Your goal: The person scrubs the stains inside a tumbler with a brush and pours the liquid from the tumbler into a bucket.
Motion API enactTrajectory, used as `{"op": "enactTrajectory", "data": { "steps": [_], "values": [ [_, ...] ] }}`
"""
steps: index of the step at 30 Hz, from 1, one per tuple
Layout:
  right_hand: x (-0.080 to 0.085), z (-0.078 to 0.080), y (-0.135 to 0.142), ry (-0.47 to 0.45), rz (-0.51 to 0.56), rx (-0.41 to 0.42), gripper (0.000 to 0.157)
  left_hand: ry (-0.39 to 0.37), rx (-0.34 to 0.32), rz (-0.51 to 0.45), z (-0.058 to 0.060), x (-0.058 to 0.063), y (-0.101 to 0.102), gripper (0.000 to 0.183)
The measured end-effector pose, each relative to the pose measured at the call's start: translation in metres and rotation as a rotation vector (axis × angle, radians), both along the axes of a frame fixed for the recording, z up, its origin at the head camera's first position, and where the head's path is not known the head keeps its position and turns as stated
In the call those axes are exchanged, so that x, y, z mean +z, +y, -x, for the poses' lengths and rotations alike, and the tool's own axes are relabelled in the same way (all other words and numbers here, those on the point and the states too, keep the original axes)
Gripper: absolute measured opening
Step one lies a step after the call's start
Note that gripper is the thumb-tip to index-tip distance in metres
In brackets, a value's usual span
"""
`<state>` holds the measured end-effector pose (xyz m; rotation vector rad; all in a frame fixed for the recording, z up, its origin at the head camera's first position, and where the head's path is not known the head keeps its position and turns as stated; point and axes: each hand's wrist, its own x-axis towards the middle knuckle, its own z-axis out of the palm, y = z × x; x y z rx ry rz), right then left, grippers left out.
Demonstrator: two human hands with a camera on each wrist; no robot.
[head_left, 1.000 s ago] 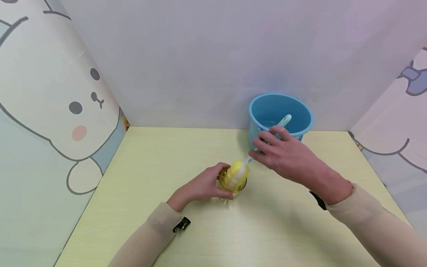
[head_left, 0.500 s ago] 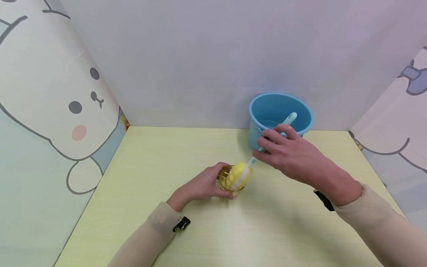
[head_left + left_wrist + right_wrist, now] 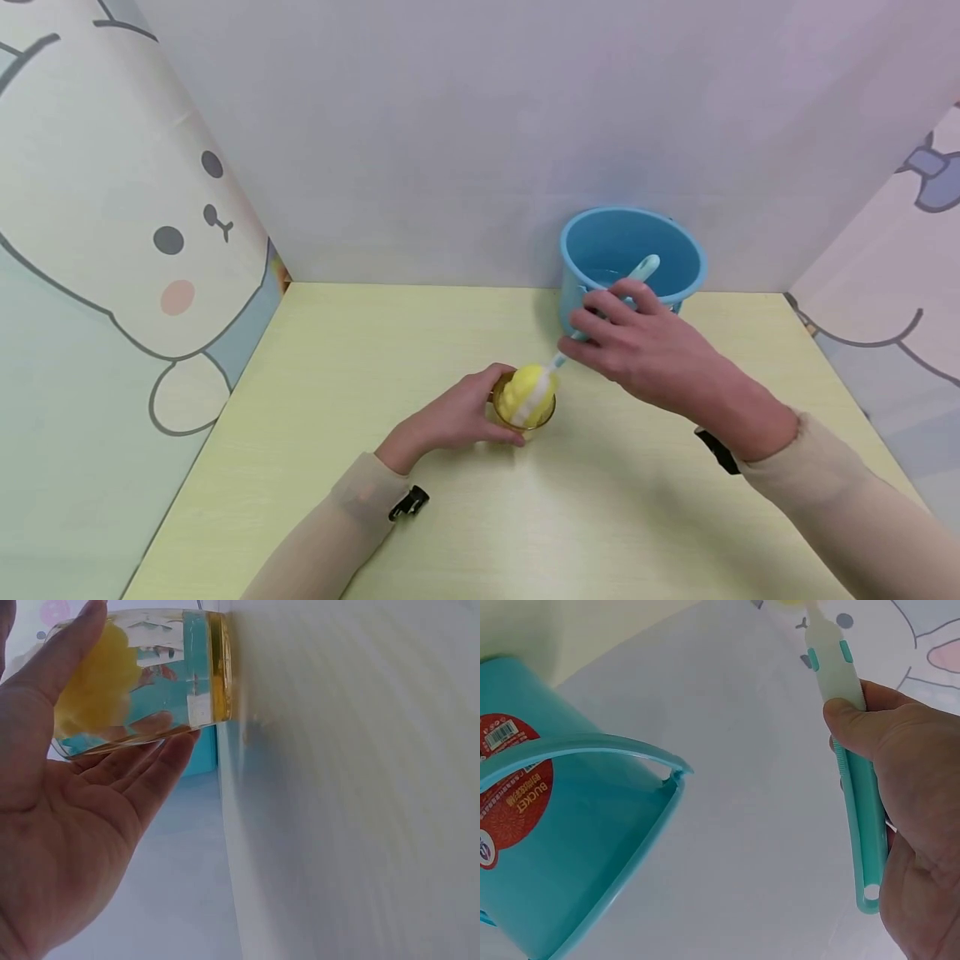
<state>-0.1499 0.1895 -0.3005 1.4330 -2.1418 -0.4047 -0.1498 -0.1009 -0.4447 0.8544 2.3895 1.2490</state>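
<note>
My left hand [image 3: 461, 412] grips a clear amber-tinted glass cup [image 3: 199, 671] around its side, thumb on one side and fingers on the other. The cup stands with its base at the table, its mouth tipped a little to the right. In its mouth sits the yellow-and-white sponge head of a cup brush [image 3: 531, 395]. My right hand [image 3: 648, 354] holds this brush by its teal-and-white handle [image 3: 866, 817], thumb laid along it. The handle slants up and right from the cup, and its looped end overlaps the bucket in the head view.
A light blue bucket [image 3: 572, 304] with a red label [image 3: 521, 791] stands at the back of the pale yellow table [image 3: 375, 350], just beyond my right hand. A plain back wall [image 3: 420, 150] and side panels with cartoon animals enclose the table.
The brush swings slightly up and right with my right hand, then comes back left and down, the sponge settling over the cup's mouth. My left hand and the cup stay in place.
</note>
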Motion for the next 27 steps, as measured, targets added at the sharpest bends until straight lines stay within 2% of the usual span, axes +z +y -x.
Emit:
{"op": "enactTrajectory", "data": {
  "steps": [12,27],
  "values": [
    [-0.008,0.005,-0.004,0.035,0.03,-0.024,0.055,-0.004,0.004,0.0,-0.001,0.001,0.0,0.087],
    [-0.005,0.006,0.009,0.012,0.022,-0.051,0.059,-0.013,0.019,0.031,-0.001,0.001,0.001,0.089]
  ]
}}
